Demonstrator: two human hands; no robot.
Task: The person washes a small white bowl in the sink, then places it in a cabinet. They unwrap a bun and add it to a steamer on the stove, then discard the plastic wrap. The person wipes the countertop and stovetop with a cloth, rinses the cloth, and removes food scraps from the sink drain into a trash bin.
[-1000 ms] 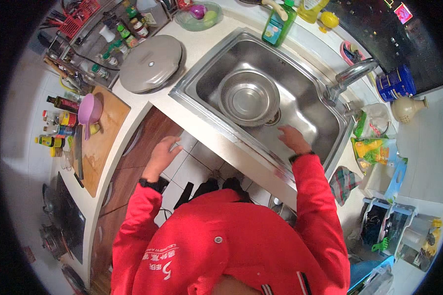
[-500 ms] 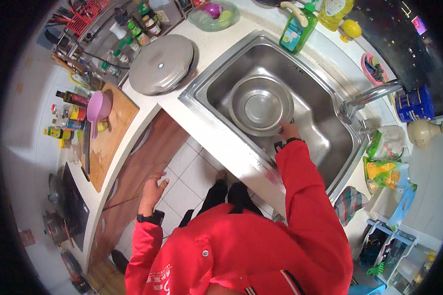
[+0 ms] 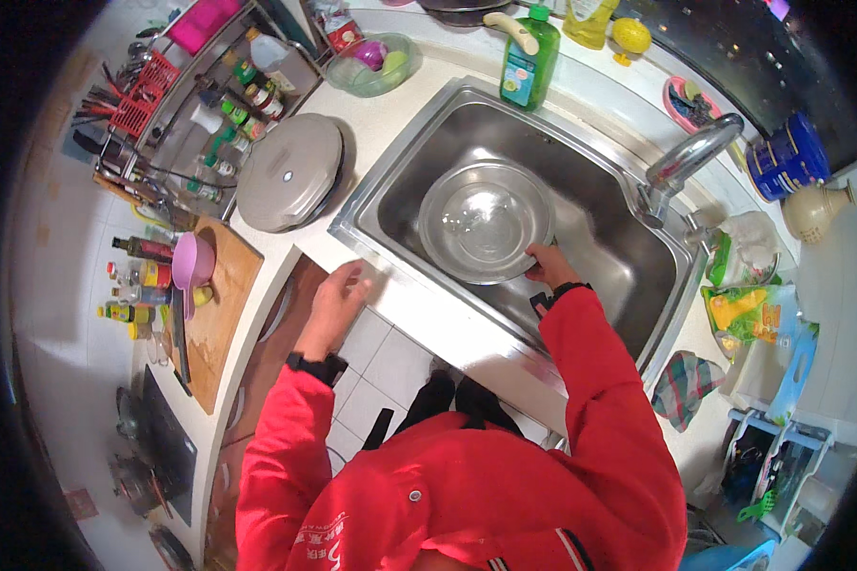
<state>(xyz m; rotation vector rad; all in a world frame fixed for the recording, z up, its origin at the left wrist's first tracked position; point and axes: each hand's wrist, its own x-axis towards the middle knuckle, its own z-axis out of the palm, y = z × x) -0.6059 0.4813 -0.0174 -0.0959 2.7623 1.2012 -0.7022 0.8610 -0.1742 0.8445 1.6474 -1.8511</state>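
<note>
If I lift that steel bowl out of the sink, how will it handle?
The steel bowl looks thin-walled, so probably stiff and light for its size. Its shiny surface may be slippery. The right hand grips only its rim, so it could tilt.

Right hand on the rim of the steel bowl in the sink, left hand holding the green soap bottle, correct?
Not quite. In the head view the left hand rests on the counter edge, far from the soap bottle. Right hand is on the bowl rim in the sink.

A green soap bottle (image 3: pixel 527 59) stands behind the sink; a grey round lid (image 3: pixel 289 172) and a wooden cutting board (image 3: pixel 217 319) lie on the worktop (image 3: pixel 390 109).
</note>
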